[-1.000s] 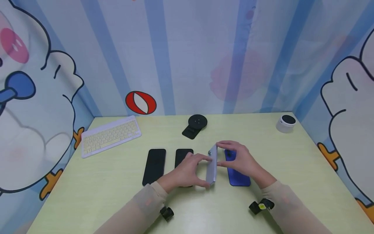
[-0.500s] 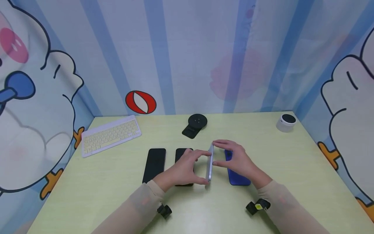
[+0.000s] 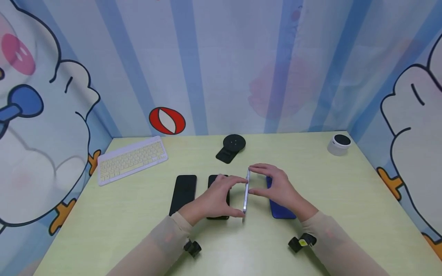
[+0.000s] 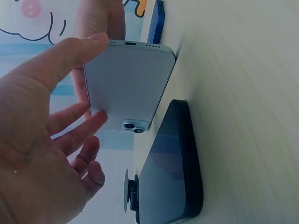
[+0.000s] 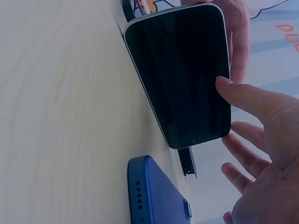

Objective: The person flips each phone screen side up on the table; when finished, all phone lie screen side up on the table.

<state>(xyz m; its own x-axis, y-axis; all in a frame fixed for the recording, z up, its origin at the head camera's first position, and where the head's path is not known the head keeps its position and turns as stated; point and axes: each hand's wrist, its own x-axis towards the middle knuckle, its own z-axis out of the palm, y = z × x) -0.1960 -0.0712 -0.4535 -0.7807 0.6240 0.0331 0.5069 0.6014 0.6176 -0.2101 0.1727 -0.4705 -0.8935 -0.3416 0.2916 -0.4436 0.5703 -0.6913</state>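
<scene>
A silvery-white phone (image 3: pixel 246 191) stands on its long edge, nearly upright, at or just above the table; contact is hard to tell. My left hand (image 3: pixel 215 197) holds it with the thumb at the near short end and fingertips on its back, beside the camera lenses. On the other side my right hand (image 3: pixel 279 188) grips its far upper corner, thumb against the dark screen (image 5: pixel 182 74). Beneath my left hand lies a black phone (image 3: pixel 219 217), partly covered. A blue phone (image 3: pixel 283 211) lies back up under my right hand, which hides part of it.
Another black phone (image 3: pixel 183 193) lies farther left. A lilac keyboard (image 3: pixel 132 159) sits at the back left. Behind the phones is a black stand with a round disc (image 3: pixel 234 143). A small white cylinder with a black top (image 3: pixel 339 145) stands at the back right.
Both hands have shifted slightly left with the silvery-white phone. It has turned from showing some of its back to nearly edge-on in the head view.
</scene>
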